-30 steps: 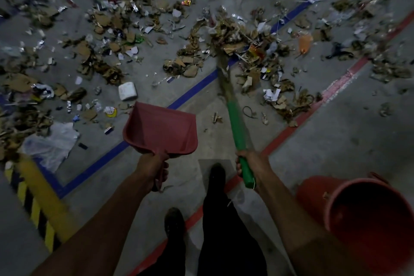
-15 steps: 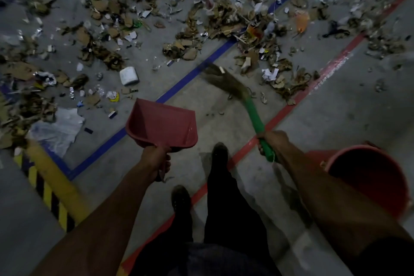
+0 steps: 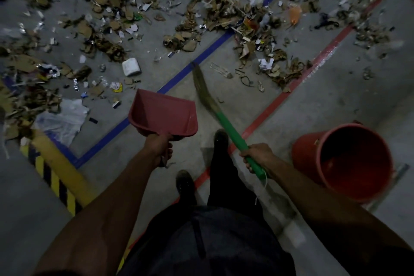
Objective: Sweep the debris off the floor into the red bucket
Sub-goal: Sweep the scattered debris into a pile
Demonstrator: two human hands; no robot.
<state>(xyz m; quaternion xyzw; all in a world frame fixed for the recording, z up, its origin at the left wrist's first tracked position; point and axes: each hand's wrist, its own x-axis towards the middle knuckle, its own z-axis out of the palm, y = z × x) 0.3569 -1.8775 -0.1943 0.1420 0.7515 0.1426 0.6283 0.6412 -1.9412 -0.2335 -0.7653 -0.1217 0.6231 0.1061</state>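
Note:
Debris (image 3: 224, 13) of torn cardboard, paper and foil covers the grey floor across the top of the head view. My left hand (image 3: 158, 148) grips the handle of a red dustpan (image 3: 164, 114), held empty above the floor in front of me. My right hand (image 3: 257, 155) grips the green handle of a broom (image 3: 226, 124); its straw bristles (image 3: 201, 87) reach forward to the blue floor line, short of the debris. The red bucket (image 3: 349, 163) stands upright on the floor to my right, its inside dark.
A blue line (image 3: 179, 78) and a red line (image 3: 291, 94) run diagonally across the floor. A yellow-and-black striped barrier (image 3: 56, 175) lies at the left. A white plastic bag (image 3: 65, 121) and a white box (image 3: 131, 67) lie near it. My shoes (image 3: 220, 139) stand between dustpan and bucket.
The broom has swung back from the debris pile towards me, its bristles now near the blue line. The view has shifted, bringing the bucket further into sight. The dustpan stays held up.

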